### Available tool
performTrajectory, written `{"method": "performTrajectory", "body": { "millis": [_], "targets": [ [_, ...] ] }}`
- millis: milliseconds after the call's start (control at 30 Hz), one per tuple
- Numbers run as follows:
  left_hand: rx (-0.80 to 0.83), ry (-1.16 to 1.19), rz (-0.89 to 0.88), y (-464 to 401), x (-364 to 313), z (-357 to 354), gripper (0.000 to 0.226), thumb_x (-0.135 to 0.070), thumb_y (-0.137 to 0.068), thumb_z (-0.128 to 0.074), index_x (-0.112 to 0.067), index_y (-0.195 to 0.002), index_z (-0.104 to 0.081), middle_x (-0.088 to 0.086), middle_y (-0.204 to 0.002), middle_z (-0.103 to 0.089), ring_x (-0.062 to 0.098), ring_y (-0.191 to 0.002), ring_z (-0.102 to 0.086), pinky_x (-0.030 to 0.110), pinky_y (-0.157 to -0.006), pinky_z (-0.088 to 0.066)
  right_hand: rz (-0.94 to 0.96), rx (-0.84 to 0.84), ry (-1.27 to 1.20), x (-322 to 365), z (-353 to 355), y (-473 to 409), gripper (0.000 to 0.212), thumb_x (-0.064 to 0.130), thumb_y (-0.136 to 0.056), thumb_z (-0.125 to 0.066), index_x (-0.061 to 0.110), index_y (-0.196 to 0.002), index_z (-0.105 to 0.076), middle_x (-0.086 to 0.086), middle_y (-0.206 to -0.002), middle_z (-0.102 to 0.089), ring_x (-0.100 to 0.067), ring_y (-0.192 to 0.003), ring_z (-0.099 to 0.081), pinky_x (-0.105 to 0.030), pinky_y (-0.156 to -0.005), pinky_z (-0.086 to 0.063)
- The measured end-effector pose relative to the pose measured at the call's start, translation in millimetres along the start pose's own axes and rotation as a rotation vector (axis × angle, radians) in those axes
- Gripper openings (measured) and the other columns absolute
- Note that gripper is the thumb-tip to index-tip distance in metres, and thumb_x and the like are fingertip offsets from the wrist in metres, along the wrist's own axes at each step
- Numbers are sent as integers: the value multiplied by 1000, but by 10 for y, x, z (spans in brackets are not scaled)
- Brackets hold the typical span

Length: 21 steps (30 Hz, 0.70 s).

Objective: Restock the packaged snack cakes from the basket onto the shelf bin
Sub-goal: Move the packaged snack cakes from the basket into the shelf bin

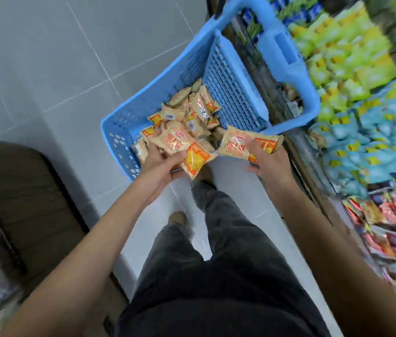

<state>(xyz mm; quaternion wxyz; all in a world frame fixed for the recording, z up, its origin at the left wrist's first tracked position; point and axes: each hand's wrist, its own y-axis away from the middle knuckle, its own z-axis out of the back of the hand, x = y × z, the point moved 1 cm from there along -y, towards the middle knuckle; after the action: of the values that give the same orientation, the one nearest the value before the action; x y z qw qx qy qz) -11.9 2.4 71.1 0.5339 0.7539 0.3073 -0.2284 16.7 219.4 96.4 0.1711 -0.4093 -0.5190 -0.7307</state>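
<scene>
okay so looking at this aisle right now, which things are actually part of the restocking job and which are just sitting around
Part of the job:
- blue plastic lattice basket
- pile of tan-and-orange snack cake packets in the basket
- tan-and-orange packet in the left hand
- tan-and-orange packet in the right hand

Just lying about:
- yellow-green packets on the shelf
- light blue packets
- red packets
- brown cardboard box

A shop aisle: shelves (352, 98) crammed with bright packaged snacks line a grey tiled floor (46, 69), beside a blue plastic stock basket (163, 88).
</scene>
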Motion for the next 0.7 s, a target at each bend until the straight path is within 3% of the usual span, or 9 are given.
{"method": "performTrajectory", "body": {
  "millis": [100,200,300,400,500,567,700],
  "targets": [
    [84,-101,-67,372,-24,53,43,-2,-87,-59,-25,-119,-40,-5,-105,-66,12,-81,-70,27,-60,-55,6,-99,-49,-143,264,581,18,27,-87,-68,17,-101,-64,4,-85,-71,-9,-80,-66,-29,-67,-52],
    [134,-177,-102,687,25,13,29,-10,-87,-60,-25,-110,-49,-9,-96,-71,9,-75,-69,26,-57,-55,-19,-231,-93,-338,566,1134,33,28,-86,-68,7,-112,-62,-3,-93,-71,-15,-84,-66,-33,-72,-54],
    [195,-248,-122,944,173,-236,16,-16,-91,-56,-29,-100,-55,-13,-82,-71,4,-66,-67,23,-51,-54,-30,-329,-140,-523,922,1611,33,32,-86,-68,12,-111,-61,-4,-99,-71,-16,-92,-67,-33,-75,-56],
    [265,-304,-75,1161,390,-655,8,-28,-93,-53,-27,-96,-60,-12,-73,-69,4,-60,-62,20,-44,-49,-42,-463,-234,-701,1347,1995,38,36,-84,-69,13,-112,-59,-5,-106,-70,-19,-99,-66,-34,-78,-57],
    [374,-401,-31,1438,669,-1201,17,-37,-89,-55,-24,-97,-61,-11,-74,-66,4,-64,-57,18,-53,-43,-42,-606,-395,-961,1852,2394,29,35,-83,-70,19,-105,-60,-5,-108,-69,-19,-102,-65,-36,-80,-57],
    [443,-437,6,1544,793,-1455,22,-41,-80,-59,-23,-93,-61,-11,-66,-65,1,-55,-56,15,-45,-42,-46,-653,-455,-1130,2073,2554,23,35,-82,-70,23,-99,-60,-2,-105,-70,-17,-100,-65,-35,-78,-57],
    [617,-501,127,1781,1193,-2157,15,-29,-78,-61,-22,-91,-61,-4,-75,-72,7,-66,-67,18,-53,-52,-46,-775,-606,-1539,2786,2954,28,37,-82,-70,21,-103,-61,0,-100,-71,-12,-95,-66,-29,-72,-56]
  ]
}}
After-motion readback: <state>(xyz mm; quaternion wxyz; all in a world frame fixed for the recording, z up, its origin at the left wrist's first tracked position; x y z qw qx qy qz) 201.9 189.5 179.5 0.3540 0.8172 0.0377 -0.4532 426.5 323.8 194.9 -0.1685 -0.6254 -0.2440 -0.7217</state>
